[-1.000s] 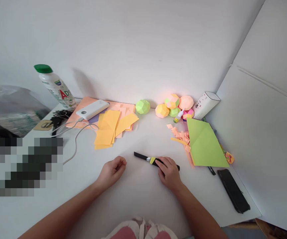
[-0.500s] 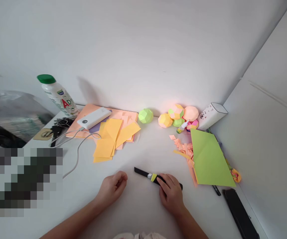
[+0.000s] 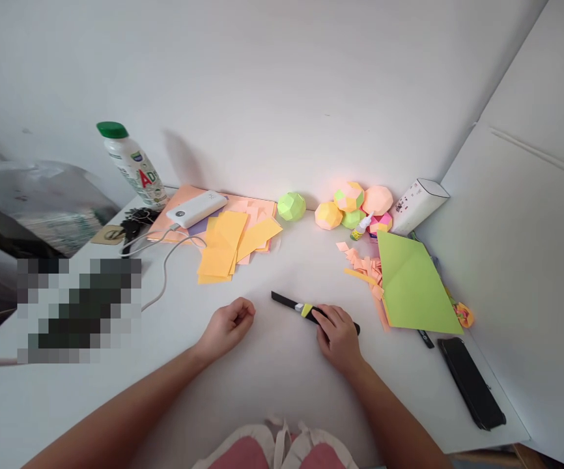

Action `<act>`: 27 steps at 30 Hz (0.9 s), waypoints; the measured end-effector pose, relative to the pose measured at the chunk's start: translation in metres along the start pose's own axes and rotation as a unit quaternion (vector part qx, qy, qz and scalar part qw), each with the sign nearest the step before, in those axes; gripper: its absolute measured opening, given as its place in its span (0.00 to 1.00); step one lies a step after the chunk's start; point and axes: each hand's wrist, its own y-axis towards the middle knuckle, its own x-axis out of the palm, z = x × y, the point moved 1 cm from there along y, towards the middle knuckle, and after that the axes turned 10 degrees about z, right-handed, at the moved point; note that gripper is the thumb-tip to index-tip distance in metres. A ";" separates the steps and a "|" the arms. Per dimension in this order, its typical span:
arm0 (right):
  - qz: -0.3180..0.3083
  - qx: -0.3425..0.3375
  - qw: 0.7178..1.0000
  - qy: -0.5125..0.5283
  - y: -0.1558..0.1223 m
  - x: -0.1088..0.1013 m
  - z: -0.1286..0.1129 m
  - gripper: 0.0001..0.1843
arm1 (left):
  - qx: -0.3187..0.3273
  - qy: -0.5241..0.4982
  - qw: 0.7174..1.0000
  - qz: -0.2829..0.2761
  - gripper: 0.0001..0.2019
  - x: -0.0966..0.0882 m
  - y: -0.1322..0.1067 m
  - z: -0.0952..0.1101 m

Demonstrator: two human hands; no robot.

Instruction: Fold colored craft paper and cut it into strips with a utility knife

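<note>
My right hand [image 3: 339, 333] lies on the white table with its fingers curled over the handle of a black and yellow-green utility knife [image 3: 306, 309]. The knife's dark blade points left and away from me. To the left of the blade tip, apart from it, my left hand [image 3: 227, 327] rests on its side in a loose fist with nothing visible in it. Beyond that hand are orange paper pieces [image 3: 221, 247]. Past my right hand lie a green paper sheet [image 3: 416, 286] and small pink paper scraps [image 3: 367, 266].
Folded paper balls [image 3: 349, 198] and a small glue bottle [image 3: 361, 228] stand by the wall, with a green ball [image 3: 291, 206] apart. At left are a white power bank [image 3: 198, 208], its cable, and a tall bottle [image 3: 135, 166]. A black case [image 3: 472, 383] lies far right.
The camera view has tilted down, so everything sits higher in the picture. Both hands and the utility knife keep about the same places on the table.
</note>
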 end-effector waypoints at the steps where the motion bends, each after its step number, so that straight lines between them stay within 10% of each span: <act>1: -0.002 0.002 1.000 0.000 0.000 0.000 0.000 0.20 | 0.001 0.002 1.000 -0.001 0.06 0.000 0.000 -0.001; 27: -0.016 0.024 0.999 0.020 -0.007 -0.003 0.000 0.23 | -0.016 -0.001 1.000 0.001 0.08 -0.003 0.000 0.001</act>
